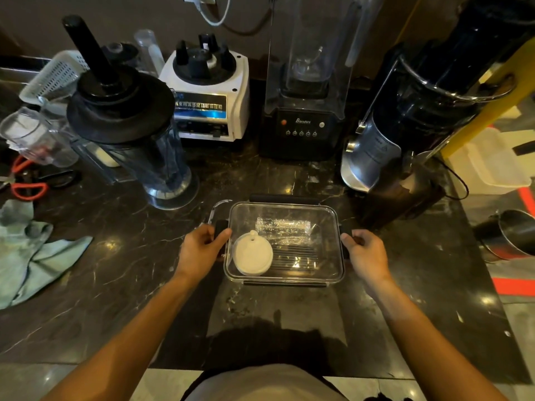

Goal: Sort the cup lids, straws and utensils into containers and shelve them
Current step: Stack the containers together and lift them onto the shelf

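Clear plastic sits between your hands: your left hand (pixel 202 250) curls round the black clip on the left side of the container (pixel 335 227), and your right hand (pixel 366 256) grips the matching clip on the right. The container rests on the dark marbled surface (pixel 130 256), straight ahead of you. Inside it lie one white cup lid (pixel 252 254) at the front left, a clear-wrapped bundle (pixel 283 226) towards the back, and a row of dark straws (pixel 295 253) at the front right; their number is too blurred to count.

Just behind the container stand three machines: a white blender base (pixel 207 94), a black blender (pixel 304 120) under a clear hood, and a tall dark juicer (pixel 405 134) to the right. A lidded blender jug (pixel 130 125) leans to the back left. Further left lie red-handled scissors (pixel 29 186) and a pale green cloth (pixel 34 250). A metal pail (pixel 512 235) stands beyond the right edge of the surface.
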The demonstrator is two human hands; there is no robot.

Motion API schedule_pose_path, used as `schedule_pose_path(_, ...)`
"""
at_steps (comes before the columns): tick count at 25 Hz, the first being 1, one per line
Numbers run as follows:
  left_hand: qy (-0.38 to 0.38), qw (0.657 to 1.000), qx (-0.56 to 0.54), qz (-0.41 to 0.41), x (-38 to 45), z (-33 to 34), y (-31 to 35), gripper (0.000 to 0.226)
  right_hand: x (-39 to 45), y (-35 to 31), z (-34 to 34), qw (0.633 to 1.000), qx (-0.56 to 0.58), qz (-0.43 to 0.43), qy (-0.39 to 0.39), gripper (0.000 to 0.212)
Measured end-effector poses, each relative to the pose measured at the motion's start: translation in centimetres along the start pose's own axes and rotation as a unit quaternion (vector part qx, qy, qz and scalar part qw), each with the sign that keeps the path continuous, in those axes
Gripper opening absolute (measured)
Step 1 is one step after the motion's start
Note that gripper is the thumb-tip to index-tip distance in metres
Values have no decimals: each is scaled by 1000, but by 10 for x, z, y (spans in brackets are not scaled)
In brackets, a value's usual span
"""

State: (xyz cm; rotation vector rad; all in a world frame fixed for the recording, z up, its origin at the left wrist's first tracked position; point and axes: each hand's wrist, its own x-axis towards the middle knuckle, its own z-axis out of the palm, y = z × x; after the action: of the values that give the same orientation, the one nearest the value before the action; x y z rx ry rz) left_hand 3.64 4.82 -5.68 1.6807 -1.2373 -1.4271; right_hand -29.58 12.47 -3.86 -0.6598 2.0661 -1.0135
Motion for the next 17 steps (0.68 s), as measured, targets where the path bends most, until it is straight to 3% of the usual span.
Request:
schedule_pose_path(3, -26, 997, -57, -38, -1, -2, -2, 37, 0, 3, -1, 999, 40, 30, -17, 16)
schedule_pose_path(6, 22, 997, -47, -64, -8, 1, -2, 36, -3, -2, 0, 1000, 17, 15, 2, 15)
schedule_pose_path(11, 54, 998, 30, -16, -10, 4, 9, 18, -5, 3, 1, 988, -103, -81, 77, 23)
schedule_pose_path(14, 42, 995, 87, 7, -9, 1, 15, 18, -8, 5, 2, 972, -195, -114, 71, 26)
schedule_pose_path(17, 38, 994, 101, 0, -5, -1, 17, 20, -10, 0, 1, 972, -193, -117, 65, 28)
